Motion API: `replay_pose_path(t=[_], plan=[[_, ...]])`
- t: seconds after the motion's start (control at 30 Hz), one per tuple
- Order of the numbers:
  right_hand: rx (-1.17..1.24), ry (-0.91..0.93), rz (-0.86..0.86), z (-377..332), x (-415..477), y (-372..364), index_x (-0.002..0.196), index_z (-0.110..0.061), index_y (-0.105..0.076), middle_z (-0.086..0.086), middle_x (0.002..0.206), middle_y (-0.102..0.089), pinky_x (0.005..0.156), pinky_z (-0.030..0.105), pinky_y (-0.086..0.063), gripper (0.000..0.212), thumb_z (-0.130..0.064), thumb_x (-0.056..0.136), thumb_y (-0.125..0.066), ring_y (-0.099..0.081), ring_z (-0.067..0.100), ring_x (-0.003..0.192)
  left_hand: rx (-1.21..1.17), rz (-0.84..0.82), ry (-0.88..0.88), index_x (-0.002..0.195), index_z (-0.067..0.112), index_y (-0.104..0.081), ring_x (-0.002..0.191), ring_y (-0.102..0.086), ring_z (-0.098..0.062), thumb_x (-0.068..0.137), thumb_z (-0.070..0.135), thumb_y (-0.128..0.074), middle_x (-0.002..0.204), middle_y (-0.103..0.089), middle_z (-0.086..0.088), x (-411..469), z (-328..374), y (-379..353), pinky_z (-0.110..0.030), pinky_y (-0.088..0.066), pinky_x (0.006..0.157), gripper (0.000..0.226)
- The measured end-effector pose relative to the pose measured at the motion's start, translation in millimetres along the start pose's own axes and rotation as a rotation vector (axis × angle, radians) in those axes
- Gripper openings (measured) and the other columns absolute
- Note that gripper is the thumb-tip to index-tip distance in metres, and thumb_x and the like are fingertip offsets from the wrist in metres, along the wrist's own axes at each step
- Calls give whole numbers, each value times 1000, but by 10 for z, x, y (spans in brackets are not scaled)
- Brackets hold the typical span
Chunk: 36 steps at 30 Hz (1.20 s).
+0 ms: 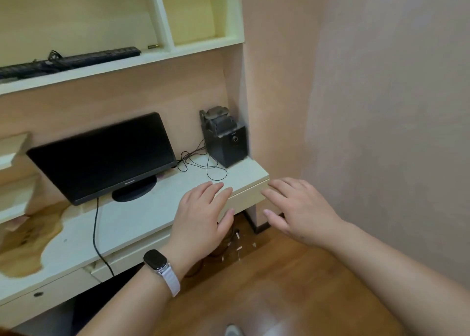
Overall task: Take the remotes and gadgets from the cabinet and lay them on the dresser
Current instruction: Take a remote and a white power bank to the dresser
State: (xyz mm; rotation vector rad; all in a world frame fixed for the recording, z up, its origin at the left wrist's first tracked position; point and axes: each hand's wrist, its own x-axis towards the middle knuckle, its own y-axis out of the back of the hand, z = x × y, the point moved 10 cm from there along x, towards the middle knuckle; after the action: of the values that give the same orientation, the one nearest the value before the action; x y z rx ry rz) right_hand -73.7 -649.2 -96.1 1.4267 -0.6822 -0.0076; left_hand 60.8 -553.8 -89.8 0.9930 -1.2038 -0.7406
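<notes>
Now both hands empty: left hand and right hand held flat, fingers spread, over desk front edge. Fetch step judged pending. Remote-like black bars seen on shelf above, identity uncertain. Upward reach called for; monitor and cable to be avoided; right corner open.

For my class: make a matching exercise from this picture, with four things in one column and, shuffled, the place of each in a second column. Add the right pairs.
Things
1. monitor
2. speaker
3. keyboard
4. smartwatch

Places
A. on the shelf above the desk
B. on the left wrist
C. in the desk's far right corner, against the wall
D. standing on the desk, left of the loose black cable

Pairs: 1-D, 2-C, 3-A, 4-B
</notes>
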Motion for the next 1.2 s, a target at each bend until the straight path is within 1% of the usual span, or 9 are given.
replay_pose_path(t=[0.1, 0.23, 0.3, 0.4, 0.57, 0.77, 0.9, 1.1, 1.2], plan=[[-41, -6, -17, 144, 328, -164, 122, -16, -63, 7, 121, -65, 92, 41, -47, 47, -46, 90, -46, -59, 29, 110, -19, -7, -6, 132, 25, -58, 128, -49, -23, 94, 48, -39, 134, -59, 3, 316, -218, -177, -43, -40, 105, 48], [-77, -11, -49, 246, 905, -377, 123, -16, -62, 7, 119, -64, 88, 41, -48, 48, -47, 91, -43, -60, 30, 106, -39, -2, -24, 131, 27, -58, 127, -50, -21, 94, 49, -38, 134, -60, 4, 767, -599, -359, -40, -39, 105, 48], [-109, -6, -57, 271, 1241, -451, 125, -19, -61, 5, 121, -64, 90, 40, -48, 48, -49, 92, -42, -59, 27, 109, -46, 11, -30, 130, 27, -58, 127, -51, -20, 94, 50, -37, 133, -60, 5, 1003, -819, -401, -40, -39, 105, 48], [-123, -9, -51, 316, 1745, -524, 128, -20, -59, 4, 126, -63, 92, 40, -47, 49, -50, 94, -40, -58, 26, 113, -68, 50, -51, 130, 27, -59, 127, -50, -19, 94, 48, -39, 132, -61, 5, 1368, -1152, -438, -40, -38, 106, 47], [-163, 31, -7, 374, 2348, -613, 123, -17, -62, 7, 121, -64, 87, 39, -48, 47, -48, 92, -45, -60, 28, 109, -58, 107, -100, 129, 26, -60, 129, -49, -19, 93, 45, -46, 133, -60, 5, 1955, -1533, -463, -38, -36, 106, 43], [-121, 4, 81, 649, 2955, -527, 123, -16, -64, 6, 118, -65, 86, 40, -51, 49, -47, 90, -45, -62, 28, 107, -66, 187, -144, 129, 24, -61, 128, -49, -20, 93, 43, -51, 133, -60, 4, 2545, -1715, -428, -41, -38, 106, 42], [-101, 18, 120, 934, 3343, -493, 125, -17, -61, 5, 122, -63, 88, 39, -47, 48, -48, 92, -44, -58, 27, 110, -45, 265, -140, 125, 22, -63, 126, -51, -22, 90, 41, -54, 130, -61, 2, 2981, -1785, -359, -39, -37, 105, 41], [-96, 146, 215, 1338, 4075, -255, 125, -18, -62, 5, 126, -63, 91, 37, -44, 49, -48, 91, -45, -57, 27, 115, 33, 383, -120, 124, 21, -65, 125, -52, -23, 89, 40, -57, 129, -62, 0, 3657, -1763, -21, -39, -38, 103, 40], [-70, 206, 309, 1524, 4452, 27, 124, -17, -64, 6, 126, -64, 95, 37, -41, 49, -48, 91, -45, -58, 28, 114, 92, 435, -76, 125, 22, -64, 125, -51, -22, 89, 42, -54, 132, -60, 1, 4037, -1755, 250, -37, -35, 103, 42]])
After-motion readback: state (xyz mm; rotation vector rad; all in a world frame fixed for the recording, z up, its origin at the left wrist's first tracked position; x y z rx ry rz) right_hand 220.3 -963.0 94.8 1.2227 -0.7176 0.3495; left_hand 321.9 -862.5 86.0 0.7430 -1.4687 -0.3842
